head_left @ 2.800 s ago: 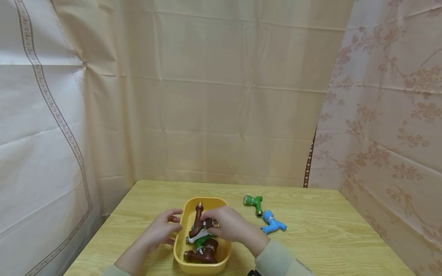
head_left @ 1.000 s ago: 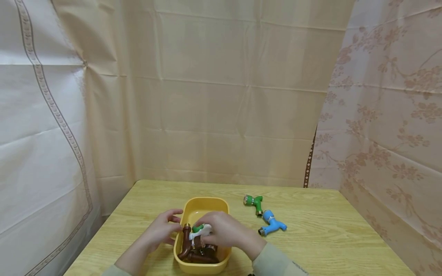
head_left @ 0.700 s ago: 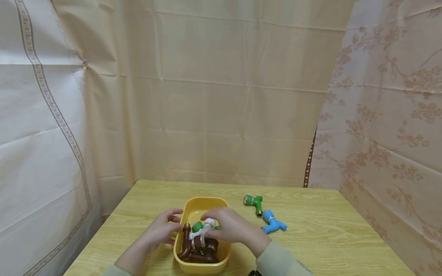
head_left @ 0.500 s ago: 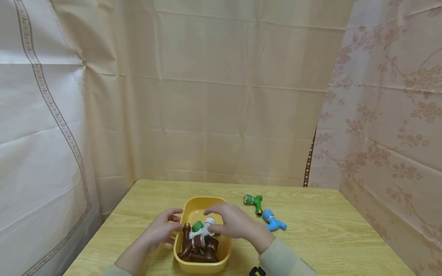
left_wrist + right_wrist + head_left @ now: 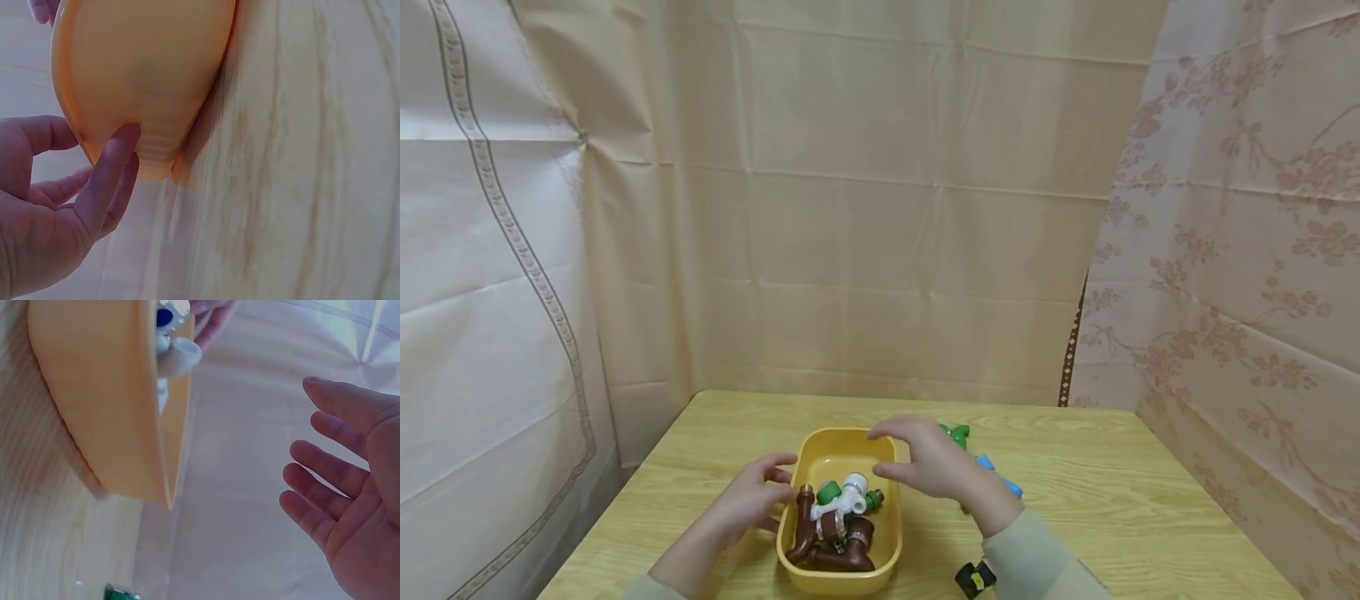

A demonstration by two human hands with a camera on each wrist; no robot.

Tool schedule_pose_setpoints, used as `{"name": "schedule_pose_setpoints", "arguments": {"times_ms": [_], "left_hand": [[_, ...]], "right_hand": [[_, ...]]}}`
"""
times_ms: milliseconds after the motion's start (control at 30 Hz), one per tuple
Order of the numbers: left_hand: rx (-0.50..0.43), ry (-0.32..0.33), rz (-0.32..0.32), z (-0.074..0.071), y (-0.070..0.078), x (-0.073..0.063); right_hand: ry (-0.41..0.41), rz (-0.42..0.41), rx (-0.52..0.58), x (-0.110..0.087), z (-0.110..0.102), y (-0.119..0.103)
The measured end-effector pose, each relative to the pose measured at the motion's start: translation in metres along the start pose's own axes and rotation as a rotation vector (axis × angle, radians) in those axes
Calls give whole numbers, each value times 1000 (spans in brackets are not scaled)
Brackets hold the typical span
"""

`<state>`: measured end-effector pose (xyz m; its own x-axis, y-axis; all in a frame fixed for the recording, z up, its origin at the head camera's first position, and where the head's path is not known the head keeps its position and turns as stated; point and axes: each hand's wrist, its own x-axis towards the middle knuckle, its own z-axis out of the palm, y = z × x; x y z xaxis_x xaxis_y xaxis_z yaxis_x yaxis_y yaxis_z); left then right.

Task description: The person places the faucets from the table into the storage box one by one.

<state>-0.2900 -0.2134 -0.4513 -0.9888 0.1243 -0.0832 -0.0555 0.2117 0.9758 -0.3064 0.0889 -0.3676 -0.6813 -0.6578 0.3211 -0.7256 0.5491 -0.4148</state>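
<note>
A yellow plastic basin (image 5: 895,542) stands near the table's front, holding several water taps. Among these, a white tap (image 5: 848,501) lies on top of a green one (image 5: 874,500), and brown taps (image 5: 850,558) fill the near end. My left hand (image 5: 748,500) touches the basin's left side; in the left wrist view its fingertips (image 5: 128,132) rest against the outer wall. Above the right rim hovers my right hand (image 5: 936,462), fingers spread and holding nothing, as the right wrist view (image 5: 356,481) also shows.
Right of the basin, a green tap (image 5: 959,435) and a blue tap (image 5: 1012,487) lie on the wooden table (image 5: 1112,500), partly hidden by my right hand. A small black thing with a yellow mark (image 5: 976,578) is beside my right sleeve. Cloth curtains (image 5: 887,250) surround the table.
My right hand shifted the brown and white taps inside the basin, let go of the white tap, then lifted up and rightward. My left hand stays where it was.
</note>
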Motion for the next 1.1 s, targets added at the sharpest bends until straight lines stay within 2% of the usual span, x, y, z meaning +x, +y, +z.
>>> {"name": "schedule_pose_setpoints", "arguments": {"times_ms": [300,567,1100], "left_hand": [[-22,-20,19,-1,-1,-2],[-23,-25,26,0,0,-3],[-8,-11,18,0,-1,-1]], "right_hand": [[93,31,50,-7,-16,9],[157,117,57,-14,-26,27],[197,163,26,-27,-44,58]]}}
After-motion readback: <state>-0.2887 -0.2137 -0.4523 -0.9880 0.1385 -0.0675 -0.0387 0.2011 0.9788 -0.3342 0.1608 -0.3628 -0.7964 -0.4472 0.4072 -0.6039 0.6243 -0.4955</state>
